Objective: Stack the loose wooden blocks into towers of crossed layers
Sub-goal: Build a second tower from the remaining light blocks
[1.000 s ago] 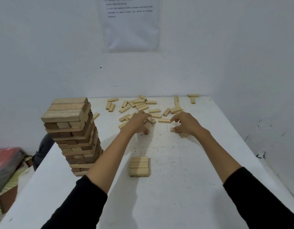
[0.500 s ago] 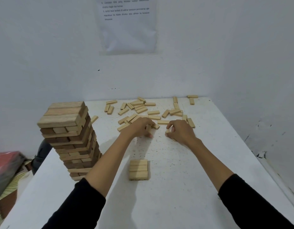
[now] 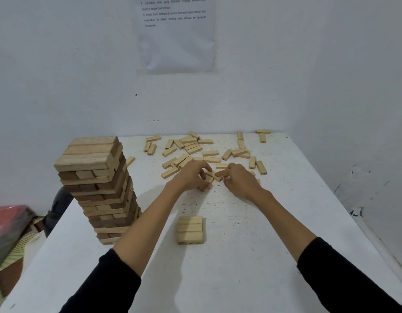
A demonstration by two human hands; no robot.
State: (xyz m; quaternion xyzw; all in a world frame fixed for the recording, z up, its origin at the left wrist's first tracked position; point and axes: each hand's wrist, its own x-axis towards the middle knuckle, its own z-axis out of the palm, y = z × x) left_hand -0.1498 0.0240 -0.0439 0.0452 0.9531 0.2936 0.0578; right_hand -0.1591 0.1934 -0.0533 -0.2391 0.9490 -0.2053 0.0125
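Note:
A tall tower of crossed wooden layers stands at the table's left edge. A flat layer of three light blocks lies in the middle of the white table. Several loose blocks are scattered at the far side. My left hand has its fingers curled round a small block at the near edge of the scatter. My right hand pinches another block right beside it, so the two hands almost touch.
White walls close the table's far and right sides, with a printed sheet taped above. A red object and a dark shape lie off the left edge, below table height. Two blocks lie right of my right hand.
Both hands have drawn together toward the middle of the scatter's near edge. My right hand slid left with a block; my left hand stayed on its block.

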